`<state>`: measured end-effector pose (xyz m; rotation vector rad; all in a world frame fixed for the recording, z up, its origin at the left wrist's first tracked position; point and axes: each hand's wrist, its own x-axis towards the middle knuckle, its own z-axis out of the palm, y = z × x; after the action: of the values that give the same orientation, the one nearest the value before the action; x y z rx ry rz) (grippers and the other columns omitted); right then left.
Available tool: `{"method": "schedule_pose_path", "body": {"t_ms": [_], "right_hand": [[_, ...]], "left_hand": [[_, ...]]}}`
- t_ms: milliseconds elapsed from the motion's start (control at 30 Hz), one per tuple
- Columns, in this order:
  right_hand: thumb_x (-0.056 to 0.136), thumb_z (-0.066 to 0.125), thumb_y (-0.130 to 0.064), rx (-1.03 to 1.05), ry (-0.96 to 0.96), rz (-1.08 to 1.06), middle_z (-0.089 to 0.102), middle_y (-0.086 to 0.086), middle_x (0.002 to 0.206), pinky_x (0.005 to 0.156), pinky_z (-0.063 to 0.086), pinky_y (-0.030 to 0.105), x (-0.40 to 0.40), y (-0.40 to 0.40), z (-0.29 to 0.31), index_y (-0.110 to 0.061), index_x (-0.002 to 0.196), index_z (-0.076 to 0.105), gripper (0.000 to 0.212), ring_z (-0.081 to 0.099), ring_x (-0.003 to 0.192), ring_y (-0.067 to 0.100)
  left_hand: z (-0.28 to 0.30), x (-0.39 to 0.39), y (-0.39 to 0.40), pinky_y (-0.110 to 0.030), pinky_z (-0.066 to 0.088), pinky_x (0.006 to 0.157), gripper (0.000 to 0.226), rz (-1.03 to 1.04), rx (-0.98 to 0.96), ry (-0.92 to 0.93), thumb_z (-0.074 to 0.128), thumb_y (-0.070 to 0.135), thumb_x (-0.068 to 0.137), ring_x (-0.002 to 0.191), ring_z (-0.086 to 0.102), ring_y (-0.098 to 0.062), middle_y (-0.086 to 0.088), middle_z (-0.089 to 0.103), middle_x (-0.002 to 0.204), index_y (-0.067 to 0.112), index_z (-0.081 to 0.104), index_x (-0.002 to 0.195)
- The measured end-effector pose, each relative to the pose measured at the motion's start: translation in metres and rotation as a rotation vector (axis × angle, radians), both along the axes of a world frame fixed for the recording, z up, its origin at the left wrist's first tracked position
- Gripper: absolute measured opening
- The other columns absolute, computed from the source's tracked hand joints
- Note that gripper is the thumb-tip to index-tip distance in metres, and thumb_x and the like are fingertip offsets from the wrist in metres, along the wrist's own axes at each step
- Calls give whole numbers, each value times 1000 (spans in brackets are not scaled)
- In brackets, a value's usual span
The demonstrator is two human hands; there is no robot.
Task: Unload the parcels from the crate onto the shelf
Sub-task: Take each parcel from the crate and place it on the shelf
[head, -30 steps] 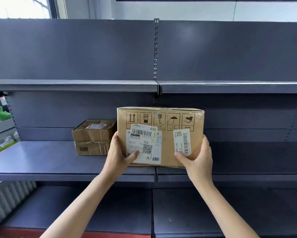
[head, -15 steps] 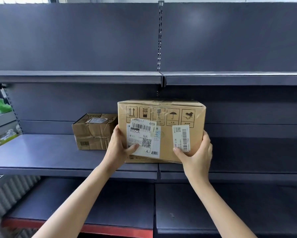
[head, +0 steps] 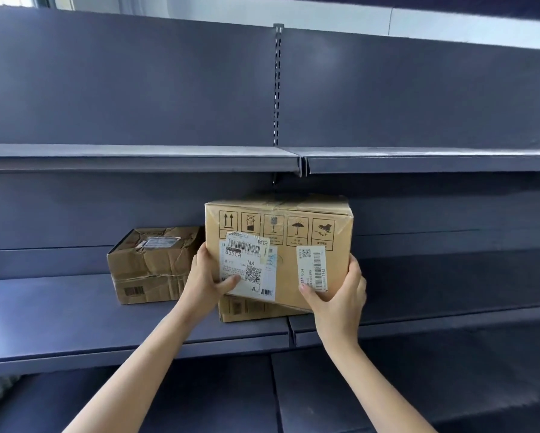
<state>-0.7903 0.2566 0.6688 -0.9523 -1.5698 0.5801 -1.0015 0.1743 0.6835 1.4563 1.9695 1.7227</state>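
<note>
Nearest, at six o'clock: left hand [head: 204, 278] and right hand [head: 336, 292] clasping the large tan cardboard parcel with white barcode labels [head: 281, 245], tilted, its lower edge over a flat brown box [head: 250, 310] on the dark grey metal shelf [head: 75, 320]. Farther, nine o'clock: crumpled brown taped parcel [head: 151, 265], already shelved. Placement under way; crate unseen, remainder unknown.

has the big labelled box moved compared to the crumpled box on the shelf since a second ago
Yes. The big labelled box has risen and tilted against the crumpled box; a low box now shows beneath it.
</note>
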Motion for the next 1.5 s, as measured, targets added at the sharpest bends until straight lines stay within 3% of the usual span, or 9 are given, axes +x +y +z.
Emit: {"method": "schedule_pose_path", "body": {"t_ms": [200, 367, 667, 733, 800, 900, 1067, 1267, 1500], "right_hand": [[68, 80, -24, -6, -42, -87, 40, 15, 129, 79, 35, 29, -34, -10, -5, -11, 137, 26, 89, 36, 114, 23], [65, 82, -21, -74, -53, -115, 39, 18, 129, 83, 41, 37, -54, -16, -20, -6, 134, 27, 89, 34, 118, 29], [66, 82, -20, -85, -39, -122, 38, 19, 130, 82, 44, 41, -63, -17, -26, -5, 135, 28, 89, 33, 120, 30], [66, 82, -21, -85, -52, -126, 37, 20, 130, 81, 45, 41, -64, -17, -26, -5, 135, 27, 90, 34, 119, 31], [65, 82, -22, -78, -62, -132, 38, 21, 129, 80, 45, 41, -65, -17, -27, -4, 135, 28, 90, 36, 117, 32], [64, 83, -24, -72, -74, -125, 39, 23, 128, 79, 45, 41, -66, -16, -32, -3, 135, 29, 92, 36, 114, 32], [65, 78, -42, -91, -104, -11, 33, 15, 129, 83, 47, 42, -62, -20, -38, -14, 138, 19, 98, 27, 111, 16], [76, 67, -45, -93, -127, 79, 32, 12, 134, 98, 43, 45, -56, -24, -35, -16, 142, 19, 87, 30, 123, 23], [80, 68, -33, 8, -148, 213, 19, 4, 147, 107, 27, 30, -59, -24, -40, -22, 143, 17, 82, 20, 133, 17]], "left_hand": [[-6, -40, 12, -37, 56, 84, 53, -49, -64, -41, 73, 7, 76, 109, 59, -21, -7, 56, 120, 24, 38, 111], [-20, -52, 11, -11, 52, 56, 51, -32, -115, -61, 73, 6, 77, 85, 66, -3, 13, 60, 100, 39, 38, 93], [-26, -40, 5, -8, 46, 51, 45, 61, -130, -119, 69, 11, 82, 82, 62, 4, 17, 60, 94, 40, 35, 91], [-23, -33, 4, -12, 47, 60, 41, 91, -133, -137, 68, 11, 82, 95, 63, -10, 9, 61, 104, 30, 37, 102], [-20, -22, 1, -32, 52, 83, 48, 101, -125, -145, 68, 12, 82, 115, 56, -22, -4, 57, 123, 16, 37, 118], [-18, 4, -8, -45, 26, 114, 87, 161, -93, -98, 70, 20, 80, 138, 24, -23, -7, 31, 146, 11, 15, 146], [-14, 68, -13, -26, 11, 110, 91, 189, 55, 113, 70, 25, 81, 140, 6, -12, -6, 10, 155, 16, 9, 148], [2, 115, 7, -32, 16, 111, 91, 240, 106, 231, 72, 30, 77, 139, 14, -23, -15, 15, 149, 9, 17, 146], [12, 117, 37, -42, 13, 116, 93, 344, 33, 165, 68, 26, 80, 141, 10, -32, -18, 9, 152, 17, 6, 149]]}}
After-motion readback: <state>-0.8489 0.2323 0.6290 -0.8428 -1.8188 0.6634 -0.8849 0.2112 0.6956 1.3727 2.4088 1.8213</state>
